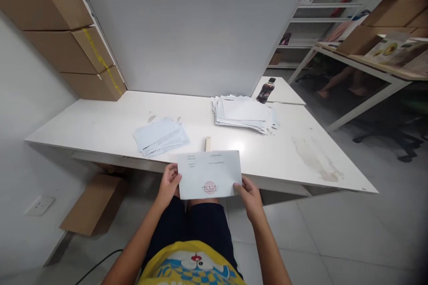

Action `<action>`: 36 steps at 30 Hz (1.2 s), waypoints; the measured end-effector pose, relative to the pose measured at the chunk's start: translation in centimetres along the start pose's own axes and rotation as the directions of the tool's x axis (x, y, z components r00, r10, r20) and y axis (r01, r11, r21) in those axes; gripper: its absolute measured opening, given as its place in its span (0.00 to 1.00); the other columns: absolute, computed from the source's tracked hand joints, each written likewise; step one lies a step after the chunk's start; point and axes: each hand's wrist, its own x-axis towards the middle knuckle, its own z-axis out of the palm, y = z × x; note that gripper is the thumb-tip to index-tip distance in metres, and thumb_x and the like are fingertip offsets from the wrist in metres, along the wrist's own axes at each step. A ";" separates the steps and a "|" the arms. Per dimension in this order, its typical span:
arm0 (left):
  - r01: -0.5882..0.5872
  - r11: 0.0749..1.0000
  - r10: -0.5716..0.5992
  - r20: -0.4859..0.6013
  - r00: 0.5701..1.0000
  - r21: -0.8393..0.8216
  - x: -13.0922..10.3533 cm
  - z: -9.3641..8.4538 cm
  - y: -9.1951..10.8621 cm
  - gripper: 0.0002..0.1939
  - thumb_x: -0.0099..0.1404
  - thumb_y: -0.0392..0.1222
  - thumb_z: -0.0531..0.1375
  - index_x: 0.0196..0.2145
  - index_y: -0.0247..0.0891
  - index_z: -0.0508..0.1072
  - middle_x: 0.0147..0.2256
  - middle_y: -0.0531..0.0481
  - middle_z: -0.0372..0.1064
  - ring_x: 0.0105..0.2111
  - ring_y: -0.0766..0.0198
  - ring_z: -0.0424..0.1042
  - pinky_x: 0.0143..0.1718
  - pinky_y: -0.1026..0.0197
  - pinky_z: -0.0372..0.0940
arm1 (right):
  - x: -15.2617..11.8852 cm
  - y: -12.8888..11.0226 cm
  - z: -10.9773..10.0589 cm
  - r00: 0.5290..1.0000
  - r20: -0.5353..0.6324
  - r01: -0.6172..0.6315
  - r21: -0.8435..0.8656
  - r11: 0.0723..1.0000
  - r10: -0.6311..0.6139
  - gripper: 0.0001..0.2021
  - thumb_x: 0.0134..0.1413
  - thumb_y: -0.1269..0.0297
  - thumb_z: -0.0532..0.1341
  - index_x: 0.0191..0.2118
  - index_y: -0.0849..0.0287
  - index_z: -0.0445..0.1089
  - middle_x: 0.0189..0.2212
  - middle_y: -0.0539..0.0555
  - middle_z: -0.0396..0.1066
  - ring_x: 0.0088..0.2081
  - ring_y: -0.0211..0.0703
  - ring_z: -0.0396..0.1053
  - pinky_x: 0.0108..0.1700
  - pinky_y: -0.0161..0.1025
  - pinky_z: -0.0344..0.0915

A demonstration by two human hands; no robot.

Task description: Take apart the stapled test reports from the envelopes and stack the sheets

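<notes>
The broad white-topped desk gives good working room along its front edge, and the big pale-grey rectangular board with grey corner caps stands upright behind it. Towards the right of the desk lies a thick, untidy pile of white paper pieces; nearer the left is a thinner, fanned batch of pale printed papers, well apart from it, a gap worth keeping so that the two do not mix. The pale rectangular paper sheet with dark print is held up in front of the desk's near edge, over the lap, print side towards the wearer. Both hands are closed lightly on it, the left hand pinching the left edge and the right hand the lower right, thumbs on the printed face. That two-sided grip looks sound: even, gentle tension should keep the sheet flat without creasing. Just beyond its top edge lies a small light-wooden block (its near end seems hidden), best not brushed with the paper. Smallest, the round red stamp mark sits clear of both thumbs, as it should for easy reading.
</notes>
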 end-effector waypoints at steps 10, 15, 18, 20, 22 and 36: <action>0.358 0.933 -0.346 0.181 0.921 -0.042 -2.7 2.5 -4.1 0.52 0.55 0.53 0.65 0.66 0.41 0.37 0.40 0.44 0.74 0.24 0.67 0.71 0.26 0.64 0.65 | -1.2 4.1 -2.6 0.908 -0.325 -0.224 0.160 0.961 0.265 0.22 0.32 0.60 0.65 0.40 0.60 0.72 0.36 0.55 0.77 0.39 0.52 0.72 0.39 0.43 0.67; 0.325 0.940 -0.294 0.246 0.924 -0.098 -2.3 5.1 -4.1 0.57 0.55 0.49 0.65 0.66 0.42 0.27 0.35 0.48 0.74 0.26 0.64 0.74 0.26 0.63 0.67 | 0.1 2.6 -3.9 0.917 -0.398 -0.121 -0.206 0.971 0.030 0.24 0.40 0.59 0.59 0.47 0.62 0.69 0.43 0.60 0.73 0.44 0.57 0.70 0.47 0.51 0.64; 0.317 0.940 -0.285 0.222 0.933 -0.124 -2.5 5.8 -4.3 0.59 0.55 0.49 0.65 0.66 0.44 0.24 0.34 0.50 0.74 0.25 0.64 0.74 0.28 0.61 0.68 | 0.7 0.5 -3.5 0.858 -0.393 0.039 -0.594 0.803 -0.332 0.25 0.47 0.60 0.56 0.52 0.64 0.66 0.50 0.66 0.67 0.52 0.61 0.63 0.54 0.58 0.56; 0.307 0.943 -0.273 0.226 0.935 -0.131 -2.7 6.1 -4.5 0.59 0.54 0.50 0.66 0.66 0.45 0.24 0.35 0.50 0.73 0.25 0.64 0.74 0.29 0.60 0.69 | 1.4 -1.0 -2.2 0.835 -0.280 0.153 -0.708 0.689 -0.473 0.23 0.52 0.62 0.52 0.53 0.63 0.66 0.51 0.65 0.66 0.54 0.59 0.61 0.56 0.58 0.56; 0.292 0.947 -0.254 0.245 0.936 -0.133 -3.0 6.4 -4.6 0.59 0.54 0.52 0.66 0.66 0.46 0.24 0.39 0.47 0.72 0.27 0.64 0.74 0.31 0.59 0.69 | 2.3 -2.4 -0.1 0.859 -0.085 0.291 -0.729 0.620 -0.504 0.20 0.56 0.66 0.49 0.53 0.61 0.66 0.50 0.62 0.68 0.53 0.53 0.63 0.56 0.54 0.58; 0.302 0.922 -0.250 0.223 0.942 -0.243 -4.2 7.3 -4.7 0.49 0.51 0.55 0.67 0.65 0.50 0.47 0.53 0.41 0.66 0.39 0.59 0.73 0.45 0.53 0.67 | 6.2 -4.3 10.4 0.894 0.371 0.417 -0.895 0.160 -0.253 0.14 0.50 0.80 0.51 0.34 0.62 0.72 0.35 0.59 0.72 0.38 0.47 0.68 0.42 0.40 0.59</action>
